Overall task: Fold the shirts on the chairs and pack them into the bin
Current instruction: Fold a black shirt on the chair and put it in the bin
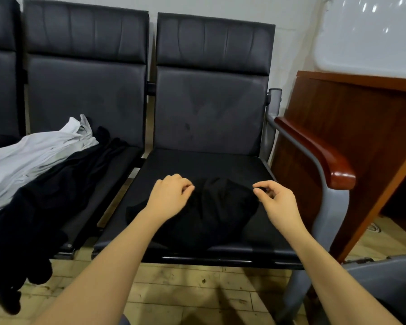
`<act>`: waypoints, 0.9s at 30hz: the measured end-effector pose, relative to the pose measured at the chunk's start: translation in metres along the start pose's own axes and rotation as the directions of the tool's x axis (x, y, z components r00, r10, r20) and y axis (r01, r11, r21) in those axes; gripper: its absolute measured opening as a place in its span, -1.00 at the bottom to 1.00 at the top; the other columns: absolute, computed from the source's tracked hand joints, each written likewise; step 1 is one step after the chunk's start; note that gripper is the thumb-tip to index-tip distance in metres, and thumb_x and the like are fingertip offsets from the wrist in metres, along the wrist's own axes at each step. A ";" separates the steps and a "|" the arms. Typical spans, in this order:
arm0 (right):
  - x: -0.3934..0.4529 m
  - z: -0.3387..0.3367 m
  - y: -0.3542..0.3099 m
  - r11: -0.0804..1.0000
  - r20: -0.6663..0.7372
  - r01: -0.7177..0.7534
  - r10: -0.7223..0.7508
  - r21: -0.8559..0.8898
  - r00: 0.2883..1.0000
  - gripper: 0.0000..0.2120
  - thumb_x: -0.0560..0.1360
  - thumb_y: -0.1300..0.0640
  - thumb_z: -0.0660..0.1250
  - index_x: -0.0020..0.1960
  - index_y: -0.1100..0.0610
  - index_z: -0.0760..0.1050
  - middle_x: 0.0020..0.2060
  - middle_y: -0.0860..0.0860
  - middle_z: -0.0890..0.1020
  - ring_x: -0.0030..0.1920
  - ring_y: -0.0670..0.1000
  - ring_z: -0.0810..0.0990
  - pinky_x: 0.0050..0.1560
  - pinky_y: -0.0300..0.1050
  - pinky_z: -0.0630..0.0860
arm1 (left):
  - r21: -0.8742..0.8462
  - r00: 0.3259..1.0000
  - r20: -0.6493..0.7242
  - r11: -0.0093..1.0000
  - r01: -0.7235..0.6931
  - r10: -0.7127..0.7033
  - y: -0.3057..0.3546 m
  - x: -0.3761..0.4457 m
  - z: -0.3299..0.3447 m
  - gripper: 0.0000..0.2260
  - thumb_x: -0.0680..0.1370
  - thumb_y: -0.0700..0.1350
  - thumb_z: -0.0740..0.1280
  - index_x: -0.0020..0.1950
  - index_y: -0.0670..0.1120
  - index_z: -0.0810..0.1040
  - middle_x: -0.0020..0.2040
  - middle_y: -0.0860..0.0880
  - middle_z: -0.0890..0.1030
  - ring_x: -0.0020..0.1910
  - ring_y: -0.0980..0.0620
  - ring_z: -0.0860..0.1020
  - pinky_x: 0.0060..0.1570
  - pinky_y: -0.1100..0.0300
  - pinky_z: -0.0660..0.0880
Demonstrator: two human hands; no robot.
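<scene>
On the left chair seat (117,174), a padded, dark, leather-like cushion, lies a loose heap of shirts; a pale grey shirt (33,153) on top, soft and creased, its long axis running from the near left edge up toward the seat back; beneath and beside it a black shirt (40,212) spills over the front of the seat and hangs toward the tiled floor (185,289), limp and crumpled; the right chair seat (197,165), smooth and flat with a glossy front rim, carries a second black garment (211,214), bunched into a rounded mound with folds radiating from its far edge, its long axis roughly along the seat from left to right, though black cloth on black seat hides its outline; the left hand (171,195) rests knuckles-up on the mound's left side, fingers curled and pinching the cloth at its far edge; the right hand (274,198) hovers at the mound's right side, thumb and forefinger nearly closed at the fabric's edge, and whether they have hold of it cannot be told; a curved reddish wooden armrest (326,160) on a grey metal frame follows; a brown wooden cabinet (361,123) stands behind it; at the lower right a grey plastic bin (389,277) shows only part of its rim and wall, its contents out of sight.
</scene>
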State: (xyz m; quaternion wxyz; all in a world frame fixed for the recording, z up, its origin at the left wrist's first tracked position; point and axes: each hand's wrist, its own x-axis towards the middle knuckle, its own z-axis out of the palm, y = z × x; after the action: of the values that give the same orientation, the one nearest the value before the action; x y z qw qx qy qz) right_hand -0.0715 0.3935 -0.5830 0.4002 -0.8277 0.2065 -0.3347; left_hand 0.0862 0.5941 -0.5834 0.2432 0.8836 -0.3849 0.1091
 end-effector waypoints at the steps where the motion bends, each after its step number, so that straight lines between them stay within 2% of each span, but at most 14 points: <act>1: 0.000 0.005 0.000 0.999 0.022 0.013 -0.012 -0.044 1.000 -0.90 0.52 0.21 0.35 -0.03 0.04 0.58 -0.18 -0.07 0.60 -0.13 -0.11 0.55 -0.10 -0.31 0.39 | 0.044 0.999 0.012 0.998 0.042 -0.042 -0.010 0.000 0.005 -0.76 0.61 0.02 0.19 0.17 0.01 0.58 0.10 0.02 0.55 0.11 -0.02 0.49 0.11 0.09 0.33; 5: 0.002 0.024 -0.001 0.981 0.049 0.145 -0.140 -0.130 0.989 -0.89 0.51 0.24 0.36 -0.11 0.04 0.56 -0.13 -0.05 0.55 -0.10 -0.17 0.51 -0.07 -0.49 0.35 | 0.039 0.989 0.036 0.989 0.140 -0.142 -0.039 0.001 0.017 -0.72 0.61 0.03 0.19 0.26 0.00 0.53 0.23 0.01 0.49 0.22 -0.03 0.41 0.23 0.05 0.25; 9: 0.009 0.041 -0.001 0.980 0.054 0.162 -0.157 -0.112 0.986 -0.86 0.51 0.26 0.36 -0.14 0.03 0.55 -0.14 -0.05 0.55 -0.09 -0.20 0.52 -0.06 -0.57 0.32 | -0.020 0.978 0.128 0.985 0.171 -0.167 -0.053 0.005 0.028 -0.63 0.61 0.07 0.19 0.39 0.01 0.39 0.34 0.05 0.43 0.33 0.02 0.37 0.30 0.07 0.17; 11: 0.012 0.049 -0.001 0.981 0.052 0.164 -0.159 -0.107 0.986 -0.85 0.51 0.26 0.35 -0.14 0.02 0.55 -0.14 -0.07 0.55 -0.09 -0.21 0.52 -0.05 -0.57 0.32 | -0.100 0.968 0.203 0.981 0.168 -0.145 -0.057 0.006 0.035 -0.60 0.60 0.06 0.22 0.42 0.02 0.36 0.33 0.04 0.45 0.33 0.03 0.39 0.34 0.08 0.19; 13: 0.014 0.057 -0.002 0.981 0.046 0.171 -0.167 -0.089 0.985 -0.84 0.52 0.27 0.34 -0.13 0.02 0.55 -0.15 -0.10 0.55 -0.08 -0.24 0.52 -0.05 -0.56 0.33 | -0.246 0.968 0.221 0.953 0.177 -0.122 -0.058 0.006 0.040 -0.63 0.58 -0.02 0.28 0.39 0.00 0.40 0.23 0.02 0.51 0.28 0.03 0.44 0.33 0.13 0.29; 17: 0.018 0.073 -0.007 0.990 0.093 0.140 -0.138 -0.009 0.986 -0.84 0.55 0.28 0.29 -0.09 0.04 0.54 -0.15 -0.13 0.58 -0.09 -0.25 0.53 -0.06 -0.51 0.38 | -0.407 0.978 0.108 0.890 0.206 -0.177 -0.056 0.012 0.037 -0.67 0.57 -0.12 0.31 0.34 -0.05 0.46 0.07 0.05 0.50 0.19 0.07 0.46 0.15 0.39 0.27; 20: 0.020 0.085 -0.014 0.995 0.136 0.099 -0.101 0.019 0.986 -0.79 0.61 0.24 0.16 0.02 -0.02 0.49 -0.05 -0.20 0.54 0.04 -0.25 0.48 0.10 -0.42 0.33 | -0.470 0.990 -0.051 0.877 0.093 -0.132 -0.050 0.017 0.021 -0.64 0.55 -0.15 0.34 0.36 -0.04 0.45 -0.04 0.11 0.49 0.04 0.16 0.47 0.01 0.57 0.27; 22: 0.020 0.091 -0.019 0.994 0.162 0.110 -0.107 -0.012 0.981 -0.78 0.63 0.18 0.11 0.08 -0.09 0.46 -0.01 -0.26 0.48 0.10 -0.24 0.41 0.20 -0.38 0.20 | -0.487 0.986 -0.138 0.873 0.012 -0.091 -0.043 0.019 0.010 -0.63 0.53 -0.15 0.36 0.34 -0.01 0.47 -0.08 0.15 0.50 -0.01 0.22 0.49 0.01 0.61 0.28; 23: 0.019 0.094 -0.023 0.992 0.183 0.121 -0.115 -0.026 0.976 -0.80 0.63 0.14 0.13 0.08 -0.12 0.46 -0.02 -0.27 0.46 0.09 -0.26 0.37 0.19 -0.44 0.10 | -0.492 0.982 -0.171 0.870 -0.020 -0.075 -0.039 0.018 0.005 -0.63 0.52 -0.15 0.38 0.32 0.01 0.48 -0.10 0.16 0.51 -0.02 0.23 0.50 0.02 0.61 0.28; 25: 0.017 0.098 -0.030 0.991 0.231 0.128 -0.117 -0.034 0.966 -0.87 0.58 0.03 0.23 0.08 -0.18 0.48 -0.07 -0.23 0.43 0.07 -0.28 0.33 0.13 -0.54 -0.02 | -0.518 0.974 -0.219 0.853 -0.066 -0.058 -0.032 0.015 -0.003 -0.65 0.51 -0.15 0.39 0.29 0.03 0.51 -0.12 0.16 0.52 -0.02 0.27 0.50 0.05 0.58 0.29; 27: 0.014 0.101 -0.037 0.994 0.264 0.112 -0.105 -0.014 0.959 -0.87 0.51 -0.04 0.34 0.04 -0.23 0.51 -0.07 -0.18 0.40 0.09 -0.24 0.30 0.11 -0.55 -0.05 | -0.556 0.970 -0.234 0.827 -0.083 -0.060 -0.025 0.011 -0.008 -0.66 0.50 -0.16 0.40 0.27 0.03 0.52 -0.15 0.15 0.52 -0.05 0.30 0.50 0.06 0.55 0.31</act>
State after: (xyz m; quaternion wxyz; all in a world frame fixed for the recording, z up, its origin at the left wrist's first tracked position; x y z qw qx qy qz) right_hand 0.0140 0.4600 -0.5939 0.3933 -0.8805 0.1108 -0.2404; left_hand 0.1124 0.6061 -0.5808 0.5366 0.7506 -0.3726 0.0989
